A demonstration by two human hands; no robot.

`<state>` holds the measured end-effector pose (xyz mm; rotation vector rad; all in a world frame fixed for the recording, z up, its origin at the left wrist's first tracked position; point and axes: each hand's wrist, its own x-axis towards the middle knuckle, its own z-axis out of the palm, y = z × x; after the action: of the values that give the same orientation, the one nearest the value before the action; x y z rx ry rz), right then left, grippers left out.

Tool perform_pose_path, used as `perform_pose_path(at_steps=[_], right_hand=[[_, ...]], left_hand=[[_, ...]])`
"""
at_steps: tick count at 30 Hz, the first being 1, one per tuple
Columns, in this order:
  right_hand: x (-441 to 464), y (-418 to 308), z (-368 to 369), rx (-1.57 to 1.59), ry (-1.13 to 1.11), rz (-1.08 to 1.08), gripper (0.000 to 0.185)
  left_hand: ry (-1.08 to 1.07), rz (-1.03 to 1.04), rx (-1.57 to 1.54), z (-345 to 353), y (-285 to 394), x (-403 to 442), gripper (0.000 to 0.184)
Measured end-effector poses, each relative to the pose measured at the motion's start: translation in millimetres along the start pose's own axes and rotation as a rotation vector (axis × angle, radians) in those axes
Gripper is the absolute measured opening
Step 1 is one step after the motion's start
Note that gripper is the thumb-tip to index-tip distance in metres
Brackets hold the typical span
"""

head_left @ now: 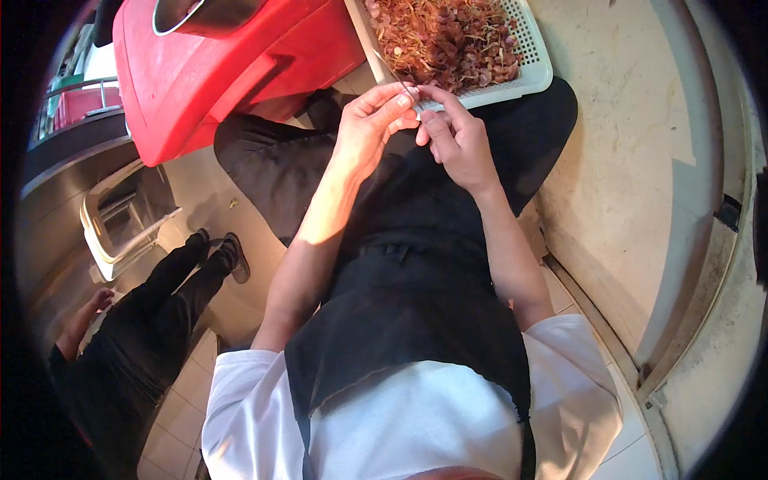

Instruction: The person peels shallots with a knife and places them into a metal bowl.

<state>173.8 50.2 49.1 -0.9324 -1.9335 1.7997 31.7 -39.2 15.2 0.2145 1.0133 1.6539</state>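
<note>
Both of my hands meet over my lap, at the near edge of a white perforated basket (pixel 534 88). Reddish-brown papery peels, like shallot skins (pixel 448 44), are heaped inside it. My right hand (pixel 460 144) is closed around a small knife (pixel 406 86), whose thin dark blade points up and left past my left fingers. Thumb and fingertips of my left hand (pixel 372 120) are pinched together, touching the right hand's fingertips. Whatever small piece lies between them is too hidden to name.
A red plastic stool or bin (pixel 232 72) stands at the upper left with a metal pot (pixel 204 18) on it. Another person (pixel 152 328) in dark clothes stands at the left, near a white-rimmed container (pixel 128 216). A pale wall panel (pixel 616 160) rises close on my right.
</note>
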Motion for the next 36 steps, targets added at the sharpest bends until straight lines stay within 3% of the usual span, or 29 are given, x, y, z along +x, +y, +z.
perform_pose_path(at_steps=[14, 20, 26, 36], right_hand=[[-3, 4, 12, -0.183, 0.165, -0.155, 0.024], [0, 1, 2, 0.216, 0.02, 0.073, 0.021], [4, 6, -3, 0.27, 0.031, 0.117, 0.024], [-1, 1, 1, -0.025, -0.026, 0.044, 0.036]], left_hand=[[0.037, 0.073, 0.069, 11, 0, -6, 0.02], [0.024, -0.002, 0.07, 7, 5, -5, 0.025], [-0.005, -0.023, 0.047, 5, 7, -5, 0.027], [0.02, 0.015, 0.05, 0, 0, -6, 0.024]])
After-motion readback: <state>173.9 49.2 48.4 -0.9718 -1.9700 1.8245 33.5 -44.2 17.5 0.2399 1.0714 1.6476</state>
